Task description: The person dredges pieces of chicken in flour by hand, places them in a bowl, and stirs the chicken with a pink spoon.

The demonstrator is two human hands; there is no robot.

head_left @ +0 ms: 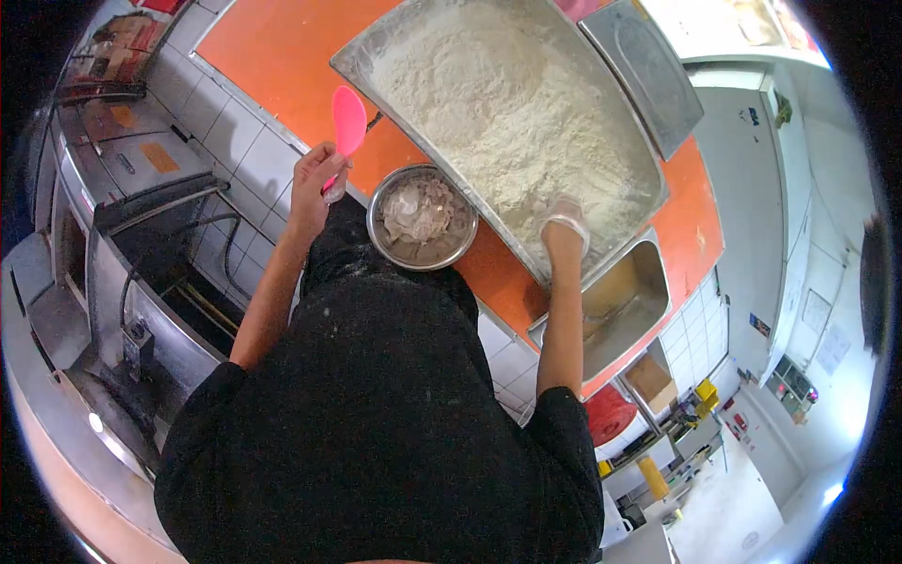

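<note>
My left hand [315, 183] is closed round the handle of a pink spoon [349, 120], held upright with its wide end up. Below and to its right, a round metal bowl [425, 266] holds pale, wet-looking pieces [418, 214] that could be raw meat. Beside the bowl lies a large metal tray [489, 226] with a deep layer of whitish flour [526, 122], heaped toward the far end. My right hand [564, 218], in a clear plastic glove, reaches into the flour at the tray's near right. Its fingers are largely hidden, so their grip cannot be made out.
The tray rests on an orange counter [263, 47]. A flat metal lid [644, 75] lies along its far right side. Right of my forearm sits a deep metal pan [648, 315] with brownish contents. Metal kitchen equipment [155, 282] with an open basin stands at my left.
</note>
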